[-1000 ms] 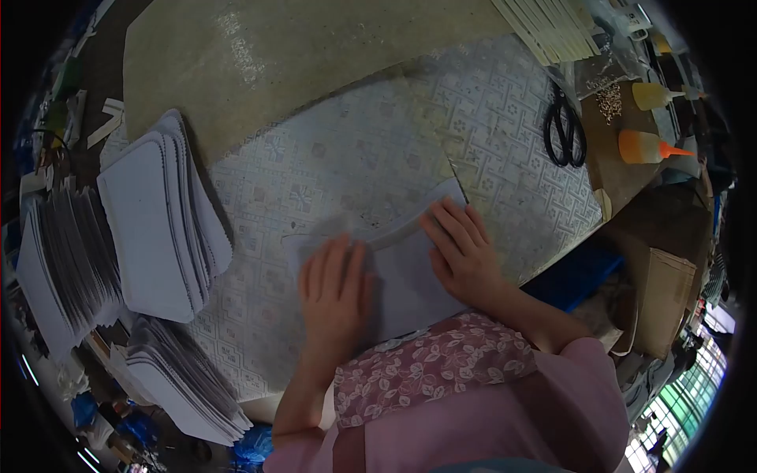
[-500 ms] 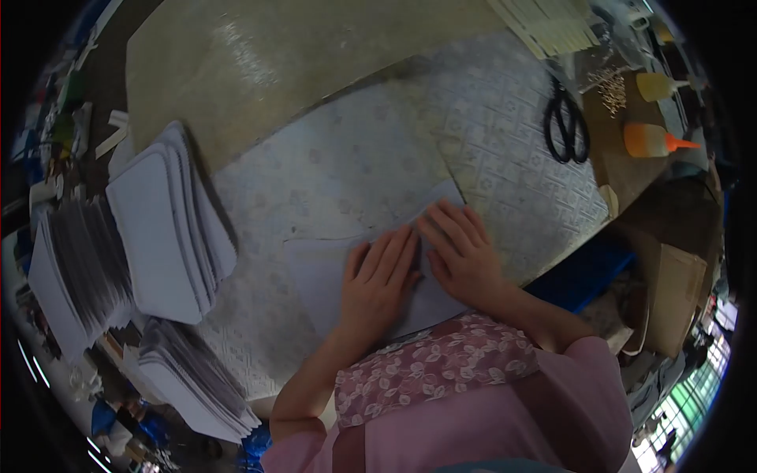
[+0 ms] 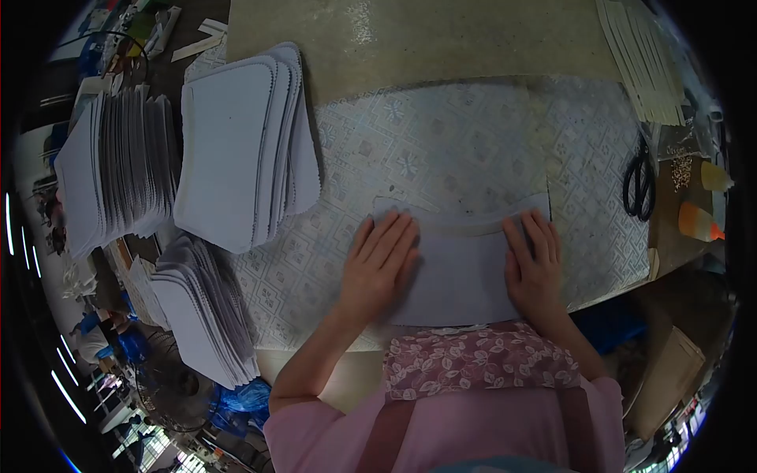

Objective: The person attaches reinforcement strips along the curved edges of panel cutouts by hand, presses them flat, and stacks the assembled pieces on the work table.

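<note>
A pale grey-white panel [image 3: 461, 272] lies flat on the patterned table cover, near the table's front edge, with a curved strip along its far side. My left hand [image 3: 381, 264] rests with fingers extended on the panel's left end. On its right end lies my right hand [image 3: 535, 260], fingers stretched forward and slightly apart. Neither hand is gripping anything.
Stacked white panels [image 3: 225, 150] lie on the left, beside an upright bundle [image 3: 130, 165] and a lower bundle [image 3: 205, 307]. Black scissors [image 3: 639, 185], pale strips [image 3: 643, 67] and an orange-tipped bottle [image 3: 698, 221] are at the right. A cardboard box [image 3: 669, 378] stands below.
The view has turned, shifting the table contents. My hands have moved apart from their close position half a second ago; my left hand is now at the panel's left end.
</note>
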### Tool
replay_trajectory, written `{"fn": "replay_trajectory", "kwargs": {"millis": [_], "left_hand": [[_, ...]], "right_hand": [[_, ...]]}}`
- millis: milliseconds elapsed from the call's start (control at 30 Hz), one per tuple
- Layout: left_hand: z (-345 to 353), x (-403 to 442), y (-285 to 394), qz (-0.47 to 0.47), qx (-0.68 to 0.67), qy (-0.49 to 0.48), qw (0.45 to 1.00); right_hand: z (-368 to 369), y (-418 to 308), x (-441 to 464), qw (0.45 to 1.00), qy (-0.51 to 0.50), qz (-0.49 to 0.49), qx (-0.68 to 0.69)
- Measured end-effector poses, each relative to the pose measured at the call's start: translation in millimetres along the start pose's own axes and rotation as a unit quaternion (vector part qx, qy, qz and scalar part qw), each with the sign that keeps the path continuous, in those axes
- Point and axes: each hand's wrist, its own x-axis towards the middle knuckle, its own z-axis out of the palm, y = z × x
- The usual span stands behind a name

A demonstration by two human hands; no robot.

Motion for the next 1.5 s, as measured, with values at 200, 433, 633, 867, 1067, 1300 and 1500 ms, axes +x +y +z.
{"fn": "replay_trajectory", "kwargs": {"millis": [200,433,633,867,1067,1300,1500], "left_hand": [[-4.3,5.6,-5.0,0.002,-0.002,0.023,1.0],[0.8,5.4,-4.8,0.019,0.024,0.034,0.999],[3.5,3.3,-5.3,0.009,0.009,0.021,1.0],[-26.8,-33.5,25.2,-0.305,-0.137,0.104,0.937],[-15.1,-58.9,21.5,-0.409,-0.302,0.046,0.86],[-40.3,-49.3,-0.5,-0.312,-0.373,0.207,0.849],[-108.4,-59.3,-95.1,-0.2,-0.441,0.474,0.735]], "right_hand": [[-4.0,0.0,0.4,1.0,0.009,0.006,0.004],[-3.7,1.7,1.6,1.0,0.015,-0.006,0.009],[-6.2,1.5,-1.4,1.0,0.013,0.008,0.016],[-4.9,0.5,-0.2,0.999,0.034,-0.007,0.039],[-12.5,-0.5,-13.1,0.976,0.11,0.061,0.176],[6.3,42.3,-26.3,0.819,0.308,0.08,0.477],[21.9,54.2,-22.5,0.801,0.337,0.067,0.491]]}}
